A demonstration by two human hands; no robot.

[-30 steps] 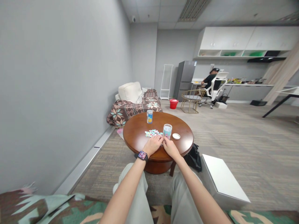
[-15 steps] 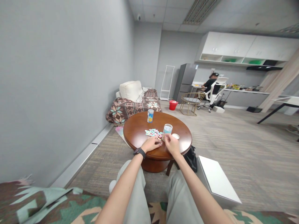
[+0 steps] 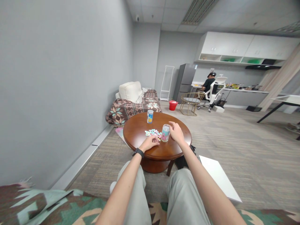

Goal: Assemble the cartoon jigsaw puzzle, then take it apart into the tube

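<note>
A round brown wooden table [image 3: 138,122] stands before my knees. On it lies a loose heap of small pastel jigsaw puzzle pieces [image 3: 153,133]. My left hand [image 3: 150,143], with a dark watch on its wrist, rests at the near edge of the heap. Its fingers are curled together, and whatever they pinch is too small to make out. Just right of the heap stands an uncapped clear jar [image 3: 165,133] with a pink and blue print. Beside its rim, my right hand [image 3: 177,133] is raised, with thumb and forefinger bent and apart; I see nothing between them.
A blue and yellow can [image 3: 150,117] stands upright towards the table's back. Right of my legs is a white box [image 3: 219,176]. Beyond are a covered sofa [image 3: 140,106], a red bucket [image 3: 173,105], a wire chair [image 3: 191,100] and a seated person [image 3: 208,83].
My right hand has moved from in front of the jar to its right rim, uncovering the jar's print and hiding the white lid. My left hand has curled its fingers and shifted slightly left.
</note>
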